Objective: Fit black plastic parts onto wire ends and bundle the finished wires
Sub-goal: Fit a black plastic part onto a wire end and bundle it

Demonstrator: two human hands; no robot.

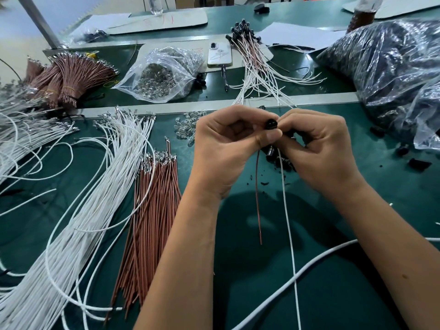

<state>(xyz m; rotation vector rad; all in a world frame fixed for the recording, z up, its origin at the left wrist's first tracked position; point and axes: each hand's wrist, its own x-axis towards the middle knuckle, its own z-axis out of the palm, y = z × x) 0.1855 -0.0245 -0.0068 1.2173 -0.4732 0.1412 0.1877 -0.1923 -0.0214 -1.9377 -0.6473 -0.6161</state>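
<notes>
My left hand (pixel 226 144) and my right hand (pixel 316 144) meet above the green table, fingertips pinched together on a small black plastic part (pixel 271 123). A brown wire (pixel 257 194) and a white wire (pixel 287 206) hang down from under the part toward me. More black parts (pixel 281 158) lie on the mat beneath my right palm, partly hidden. Loose brown wires (pixel 152 210) and loose white wires (pixel 95 198) lie in piles to the left. Finished wires with black ends (pixel 252 58) fan out at the back.
A clear bag of small glass bulbs (pixel 162 75) sits at the back middle, with loose bulbs (pixel 188 126) nearer. A big bag of black parts (pixel 392 67) fills the right. Bundled brown wires (pixel 69 77) lie back left. A phone (pixel 219 54) and a thick white cable (pixel 309 265) are also here.
</notes>
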